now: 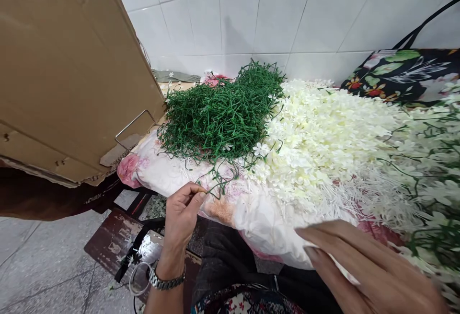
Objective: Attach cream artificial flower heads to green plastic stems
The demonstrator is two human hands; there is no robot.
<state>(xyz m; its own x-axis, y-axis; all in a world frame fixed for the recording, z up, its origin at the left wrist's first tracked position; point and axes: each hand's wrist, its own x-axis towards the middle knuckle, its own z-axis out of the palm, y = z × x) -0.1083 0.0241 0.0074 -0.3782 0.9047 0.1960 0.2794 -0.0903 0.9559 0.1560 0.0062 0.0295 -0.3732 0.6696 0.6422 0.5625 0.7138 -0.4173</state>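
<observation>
Near the cloth-covered tabletop's [266, 218] front edge, your left hand [183, 211] pinches one green sprig [220, 180], seemingly to steady it, while your right hand's [362, 261] fingertips part slightly, their hold unclear.

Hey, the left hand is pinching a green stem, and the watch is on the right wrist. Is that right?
Not quite: the head view shows the watch on the left wrist. The left hand does pinch a green stem.

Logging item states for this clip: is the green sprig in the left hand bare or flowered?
Bare, as far as shows: the green sprig, pinched by the left hand, shows only thin green branches.
</observation>
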